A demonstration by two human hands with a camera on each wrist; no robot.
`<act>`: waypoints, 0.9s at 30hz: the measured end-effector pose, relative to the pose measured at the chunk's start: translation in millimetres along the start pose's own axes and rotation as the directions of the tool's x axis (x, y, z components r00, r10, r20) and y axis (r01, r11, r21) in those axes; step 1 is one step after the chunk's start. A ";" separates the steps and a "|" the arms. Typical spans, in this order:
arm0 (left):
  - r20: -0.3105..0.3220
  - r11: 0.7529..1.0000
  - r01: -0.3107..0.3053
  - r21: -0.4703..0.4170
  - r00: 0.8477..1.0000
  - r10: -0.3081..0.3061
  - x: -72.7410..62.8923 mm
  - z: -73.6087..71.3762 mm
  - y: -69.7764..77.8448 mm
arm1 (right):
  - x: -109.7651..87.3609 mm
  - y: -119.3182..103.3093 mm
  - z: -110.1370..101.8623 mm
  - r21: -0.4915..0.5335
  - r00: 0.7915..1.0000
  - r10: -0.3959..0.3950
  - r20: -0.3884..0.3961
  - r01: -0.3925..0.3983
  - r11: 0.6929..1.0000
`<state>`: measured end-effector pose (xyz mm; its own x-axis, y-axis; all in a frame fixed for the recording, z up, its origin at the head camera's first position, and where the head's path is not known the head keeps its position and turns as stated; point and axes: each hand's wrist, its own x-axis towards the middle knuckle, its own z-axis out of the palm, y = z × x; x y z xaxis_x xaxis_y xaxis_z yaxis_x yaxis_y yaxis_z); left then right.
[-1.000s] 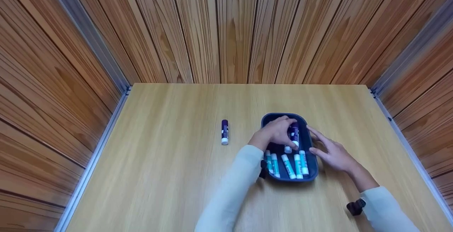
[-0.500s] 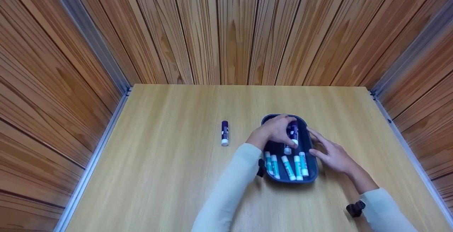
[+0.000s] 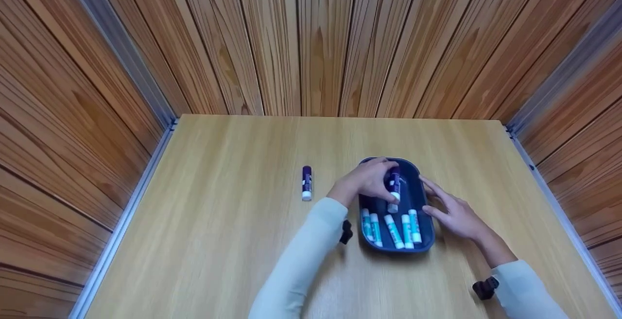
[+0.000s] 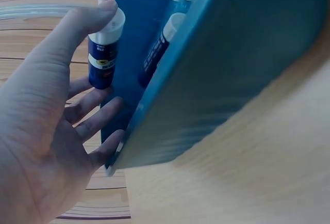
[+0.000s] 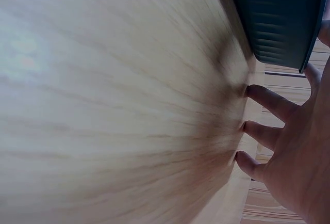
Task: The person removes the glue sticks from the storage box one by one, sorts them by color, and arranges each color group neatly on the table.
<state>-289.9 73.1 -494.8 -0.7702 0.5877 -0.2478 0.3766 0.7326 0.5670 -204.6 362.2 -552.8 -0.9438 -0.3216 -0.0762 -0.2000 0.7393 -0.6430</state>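
My left hand (image 3: pixel 365 181) pinches a purple glue stick (image 3: pixel 395 181) with a white end between thumb and fingers, over the dark blue tray (image 3: pixel 412 190). In the left wrist view the thumb presses the white end of this stick (image 4: pixel 103 53). Another dark glue stick (image 4: pixel 159 52) lies in the tray just under it, partly hidden. Several teal glue sticks (image 3: pixel 393 231) with white ends lie in the tray's near part. My right hand (image 3: pixel 456 213) touches the tray's right side with thumb and forefinger, fingers extended; in the right wrist view the other fingertips (image 5: pixel 249 91) rest on the table.
One more purple glue stick (image 3: pixel 307 183) lies on the wooden table (image 3: pixel 218 221), left of the tray. Wood-panelled walls (image 3: pixel 320 42) stand behind and on both sides, with metal rails (image 3: pixel 121 226) along the table's left and right edges.
My left hand has moved a little to the left with the purple glue stick, baring more of the tray's floor. The right hand and the tray stay nearly where they were.
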 end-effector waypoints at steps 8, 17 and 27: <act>-0.045 0.999 0.010 -0.048 0.999 -0.012 -9.3 -13.1 -7.2 | 1.1 -0.2 0.3 0.013 1.000 0.009 0.009 -0.009 1.000; -0.101 0.999 0.024 -0.032 0.994 -0.027 -24.3 -27.8 -24.1 | 0.8 -2.8 -0.6 0.036 1.000 0.020 0.018 -0.021 0.999; -0.149 0.996 0.074 -0.048 0.986 -0.080 -42.9 -45.0 -48.5 | 1.5 -3.0 -7.9 0.026 0.995 0.037 0.090 -0.039 0.999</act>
<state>-298.3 -3.1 -476.3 -0.8659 0.4693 -0.1729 0.2936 0.7568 0.5840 -207.5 364.2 -545.0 -0.9229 -0.3463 -0.1683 -0.1560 0.7359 -0.6589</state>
